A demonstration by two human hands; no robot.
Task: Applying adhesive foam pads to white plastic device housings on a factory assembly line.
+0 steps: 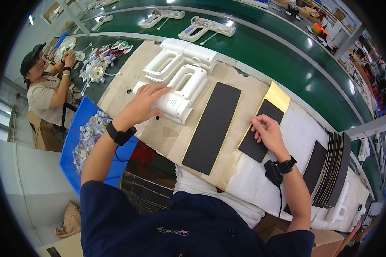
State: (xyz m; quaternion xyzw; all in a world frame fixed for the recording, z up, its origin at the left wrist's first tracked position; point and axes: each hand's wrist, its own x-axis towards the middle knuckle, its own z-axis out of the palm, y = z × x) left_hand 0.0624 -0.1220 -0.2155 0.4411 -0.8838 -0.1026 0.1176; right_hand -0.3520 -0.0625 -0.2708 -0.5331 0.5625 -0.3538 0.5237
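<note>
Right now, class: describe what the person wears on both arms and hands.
Both hands, the left hand and the right hand, are bare. Each wrist carries a black strap band; the right one has a small black box with a cable. Short dark-blue sleeves cover the upper arms.

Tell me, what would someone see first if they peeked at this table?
Probably the white plastic handle parts piled at the middle of the table, with the left hand resting on one. Next, the long black strip lying beside them, and the right hand pressing on a smaller black strip with a shiny yellow end. Behind runs a green conveyor belt.
</note>
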